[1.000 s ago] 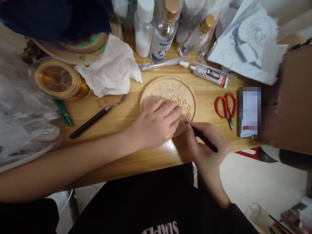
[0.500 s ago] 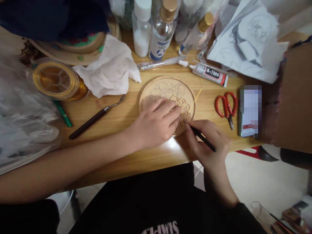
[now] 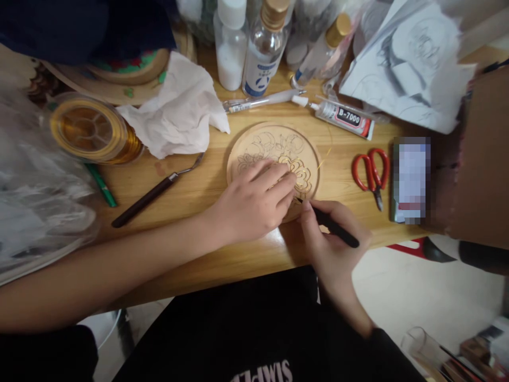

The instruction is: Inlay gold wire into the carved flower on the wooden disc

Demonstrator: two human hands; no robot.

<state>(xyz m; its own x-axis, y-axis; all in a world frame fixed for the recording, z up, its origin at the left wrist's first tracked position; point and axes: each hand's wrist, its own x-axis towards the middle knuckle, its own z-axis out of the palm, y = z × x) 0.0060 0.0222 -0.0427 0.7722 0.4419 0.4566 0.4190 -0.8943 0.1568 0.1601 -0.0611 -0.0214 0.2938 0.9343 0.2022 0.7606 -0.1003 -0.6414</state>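
The disc (image 3: 246, 142), pale wood with a raised rim, lies flat on the bench (image 3: 234, 265). Flowers are drawn on its face in thin lines, and gold wire (image 3: 308, 185) outlines the bloom on its right part. A fine loose strand (image 3: 326, 155) of gold shows at the disc's right edge.

The left hand (image 3: 258, 201) lies palm down across the near half of the disc, fingers bent; whether it pinches anything is hidden under the palm. The right hand (image 3: 336, 233), at the disc's near right edge, grips a slim black tool (image 3: 338, 229) between thumb and fingers, its tip over the disc just beside the left fingertips. Whether the tip touches the wire cannot be told.

Right of the disc lie red-handled snips (image 3: 370, 175), with a phone (image 3: 411, 180) farther right. Beyond the disc are a pen (image 3: 264, 101), a glue tube (image 3: 345, 118) marked B-7000 and two upright bottles (image 3: 264, 63). Left of the disc are a crumpled tissue (image 3: 178, 106), a dark-handled hook (image 3: 145, 201) and, farther left, a spool (image 3: 95, 130) of gold wire.
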